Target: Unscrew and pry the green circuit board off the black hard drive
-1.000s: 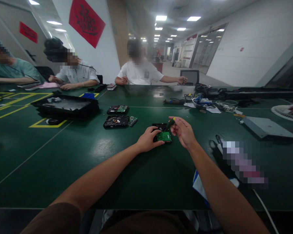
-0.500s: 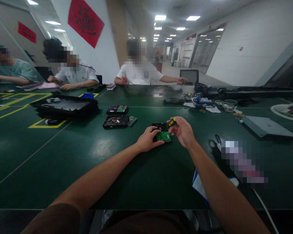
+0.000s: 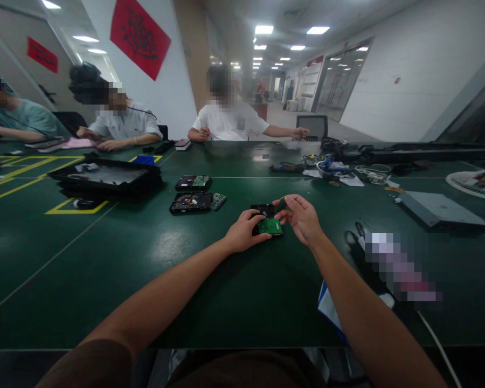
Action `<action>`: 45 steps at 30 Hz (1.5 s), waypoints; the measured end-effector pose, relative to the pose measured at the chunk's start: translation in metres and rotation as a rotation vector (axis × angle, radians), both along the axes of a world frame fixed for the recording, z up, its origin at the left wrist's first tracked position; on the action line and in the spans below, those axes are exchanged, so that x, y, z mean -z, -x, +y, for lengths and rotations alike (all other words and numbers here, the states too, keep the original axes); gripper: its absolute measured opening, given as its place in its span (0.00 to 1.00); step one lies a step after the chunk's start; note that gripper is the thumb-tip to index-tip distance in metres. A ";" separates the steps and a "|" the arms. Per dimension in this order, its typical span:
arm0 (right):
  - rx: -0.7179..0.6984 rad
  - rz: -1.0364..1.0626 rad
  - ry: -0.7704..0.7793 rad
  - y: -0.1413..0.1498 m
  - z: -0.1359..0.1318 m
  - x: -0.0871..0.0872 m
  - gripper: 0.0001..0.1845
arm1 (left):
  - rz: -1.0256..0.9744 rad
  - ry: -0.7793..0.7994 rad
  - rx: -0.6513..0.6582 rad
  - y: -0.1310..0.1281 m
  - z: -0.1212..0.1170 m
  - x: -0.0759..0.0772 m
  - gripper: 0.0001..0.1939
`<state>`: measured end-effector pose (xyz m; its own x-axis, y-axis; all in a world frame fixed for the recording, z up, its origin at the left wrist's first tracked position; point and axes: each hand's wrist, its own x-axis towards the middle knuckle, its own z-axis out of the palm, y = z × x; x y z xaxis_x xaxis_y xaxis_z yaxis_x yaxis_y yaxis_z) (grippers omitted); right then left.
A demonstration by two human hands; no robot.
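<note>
A hard drive with a green circuit board (image 3: 271, 227) lies on the dark green table in front of me. My left hand (image 3: 242, 231) is closed around its left side, with the thumb along the near edge and the fingers over the far part. The fingers of my right hand (image 3: 304, 220) pinch a screwdriver (image 3: 281, 205) by its handle, above the drive's right side. Its handle is tilted and its tip is too small to make out. Further left lie two more hard drives, an upper one (image 3: 193, 182) and a lower one (image 3: 191, 202), beside a loose circuit board (image 3: 218, 201).
A black tray (image 3: 109, 180) stands at the left. Cables (image 3: 335, 166) and a grey metal box (image 3: 444, 209) lie to the right. A blurred-out item (image 3: 402, 267) with a white cord is near my right forearm. Several people sit across the table.
The screwdriver's handle has turned in my right fingers: its yellow markings showed before, and now a dark side faces me. My left hand stays on the hard drive.
</note>
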<state>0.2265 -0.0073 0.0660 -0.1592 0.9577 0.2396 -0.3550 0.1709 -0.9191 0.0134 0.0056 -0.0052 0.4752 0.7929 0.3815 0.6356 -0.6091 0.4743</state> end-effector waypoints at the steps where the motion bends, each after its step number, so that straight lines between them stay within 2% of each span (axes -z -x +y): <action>1: -0.005 0.005 0.003 0.000 0.000 0.000 0.16 | 0.000 -0.001 0.002 0.000 0.000 0.000 0.35; 8: 0.005 -0.022 0.014 -0.002 0.000 -0.001 0.18 | -0.002 -0.003 0.001 -0.001 0.001 0.001 0.34; 28: 0.046 -0.039 -0.020 -0.004 0.001 -0.001 0.17 | 0.015 -0.008 -0.004 -0.001 0.001 0.001 0.34; 40: -0.010 -0.036 -0.008 -0.003 0.000 -0.002 0.21 | -0.001 0.000 -0.008 -0.002 0.000 0.000 0.33; 45: -0.007 -0.067 -0.019 -0.003 0.000 -0.001 0.20 | -0.005 -0.010 -0.006 -0.002 0.000 0.001 0.33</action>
